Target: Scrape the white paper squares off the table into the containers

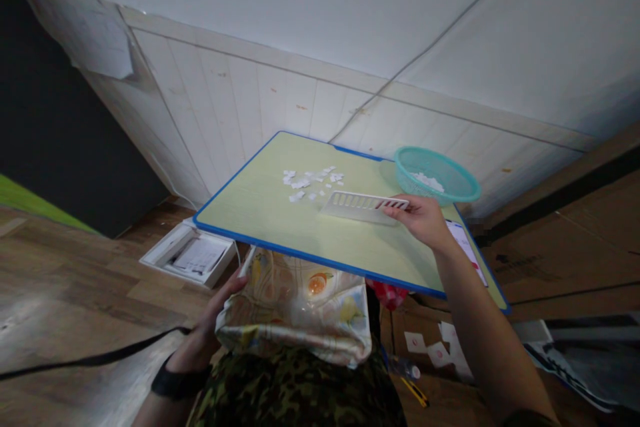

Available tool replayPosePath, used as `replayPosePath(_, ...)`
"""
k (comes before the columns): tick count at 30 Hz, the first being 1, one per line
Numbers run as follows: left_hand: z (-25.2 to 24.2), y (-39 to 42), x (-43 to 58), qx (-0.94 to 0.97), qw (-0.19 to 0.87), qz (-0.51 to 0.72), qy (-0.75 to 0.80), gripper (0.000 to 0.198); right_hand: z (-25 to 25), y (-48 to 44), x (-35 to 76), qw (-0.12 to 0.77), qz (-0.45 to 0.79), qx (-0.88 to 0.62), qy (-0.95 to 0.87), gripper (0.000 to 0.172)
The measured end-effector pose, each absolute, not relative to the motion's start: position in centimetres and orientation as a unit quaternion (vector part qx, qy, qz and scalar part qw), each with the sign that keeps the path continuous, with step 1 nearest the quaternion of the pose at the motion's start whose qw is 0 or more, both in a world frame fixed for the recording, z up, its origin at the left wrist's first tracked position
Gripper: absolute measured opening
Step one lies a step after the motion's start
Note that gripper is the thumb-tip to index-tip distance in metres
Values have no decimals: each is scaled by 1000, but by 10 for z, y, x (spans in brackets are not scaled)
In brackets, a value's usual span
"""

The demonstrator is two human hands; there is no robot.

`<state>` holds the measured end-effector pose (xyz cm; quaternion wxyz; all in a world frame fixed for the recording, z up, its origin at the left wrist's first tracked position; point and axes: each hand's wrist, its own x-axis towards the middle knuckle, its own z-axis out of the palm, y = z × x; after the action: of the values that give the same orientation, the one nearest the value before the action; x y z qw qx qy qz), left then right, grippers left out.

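My right hand [417, 217] is closed on one end of a white slotted plastic strip [363, 203], which it holds tilted over the pale yellow tabletop [280, 213]. Small white paper scraps [305, 181] lie scattered just beyond the strip. Below the table's near edge, my left hand [233, 288] grips the left rim of a fruit-patterned fabric bin [300, 307], which rests on my lap with its far side partly under the table. A turquoise basket [440, 173] with more white scraps [429, 181] inside stands at the far right corner.
A phone [467, 250] lies by the table's right edge. On the floor at left is an open white box [193, 255] with papers. White cards [437, 352], a bottle [407, 368] and a yellow cutter [416, 392] lie below right. A wall [260, 93] stands behind.
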<state>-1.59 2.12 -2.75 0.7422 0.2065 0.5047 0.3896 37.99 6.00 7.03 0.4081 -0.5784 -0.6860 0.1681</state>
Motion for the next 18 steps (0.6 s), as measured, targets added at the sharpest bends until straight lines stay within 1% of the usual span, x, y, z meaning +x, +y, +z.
replayPosePath(4,-21,21,-13,200,740,381,517,35,66,72,376,424,152,-579,-679,29)
replayPosePath(10,-7,20,-10,177,696,429,549,34,65,74,363,404,196,-556,-700,28)
replayPosePath(14,-2,18,-9,162,691,432,556,40,70,65,371,415,191,-558,-692,27)
replayPosePath(18,5,17,-7,161,679,435,569,42,67,63,372,426,184,-568,-679,25)
